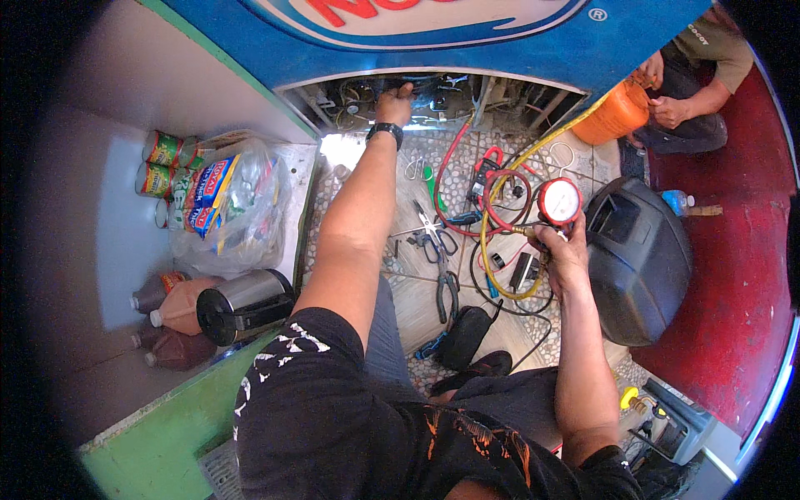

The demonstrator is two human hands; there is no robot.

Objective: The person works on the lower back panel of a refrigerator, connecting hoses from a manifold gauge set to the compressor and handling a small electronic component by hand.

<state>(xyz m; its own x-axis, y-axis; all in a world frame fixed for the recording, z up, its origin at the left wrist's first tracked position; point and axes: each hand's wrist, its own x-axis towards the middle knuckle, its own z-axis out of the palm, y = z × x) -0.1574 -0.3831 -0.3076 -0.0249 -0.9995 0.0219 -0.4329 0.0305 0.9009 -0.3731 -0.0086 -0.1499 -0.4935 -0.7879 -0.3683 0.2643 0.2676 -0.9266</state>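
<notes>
My left hand (394, 107) reaches into the open machinery space (450, 98) at the bottom of a blue cabinet (550, 62). Its fingers are curled closed, and whatever they grip is hidden. In my right hand (565, 260) is a red-rimmed pressure gauge (559, 202), held from below with its white dial facing up. A red hose (442, 179) runs from the gauge toward the machinery. A yellow hose (484, 250) loops beside it. Left of the gauge lies a red and black clamp meter (482, 177). Scissors (435, 242) and pliers (448, 292) rest on the tiled floor.
A black hard case (640, 258) stands at the right. Beyond it another person (692, 104) holds an orange container (612, 112). On the left shelf are cans (156, 179), a bagged bundle (233, 200) and a steel jug (246, 307). A black pouch (467, 337) lies near my foot.
</notes>
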